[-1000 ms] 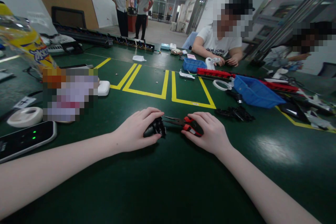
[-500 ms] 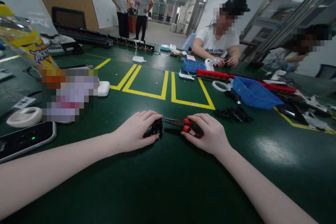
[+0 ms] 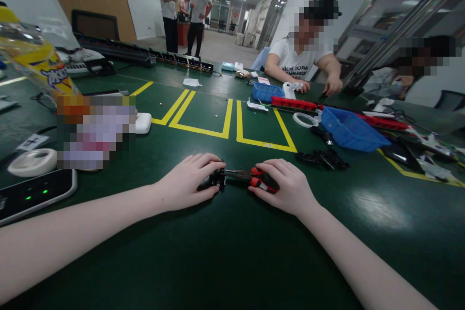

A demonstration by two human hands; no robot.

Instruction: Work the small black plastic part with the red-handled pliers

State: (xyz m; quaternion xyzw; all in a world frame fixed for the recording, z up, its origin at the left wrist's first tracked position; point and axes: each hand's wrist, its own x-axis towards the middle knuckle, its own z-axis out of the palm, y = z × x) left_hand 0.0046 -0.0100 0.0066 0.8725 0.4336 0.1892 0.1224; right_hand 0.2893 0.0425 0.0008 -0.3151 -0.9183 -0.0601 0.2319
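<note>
Black part (image 3: 218, 178) in left hand (image 3: 192, 179), above or on desk (image 3: 232, 252), cannot tell which: grip closed round it. Red-handled pliers (image 3: 253, 175) in right hand (image 3: 288, 184): grip wrapped around handles, tips at black part, contact unclear. Beyond, yellow lines (image 3: 250, 143). Off right, black pieces (image 3: 323, 159) near blue bin (image 3: 354, 131). Across desk, person (image 3: 300, 60) in white shirt.

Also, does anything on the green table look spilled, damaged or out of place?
No spill or clear damage stands out. Small bits, perhaps screws or nuts, lie loose within the yellow tape outlines, rather than in a blue bin. The yellow-labelled drink bottle seems to lean, possibly just lens distortion.
</note>
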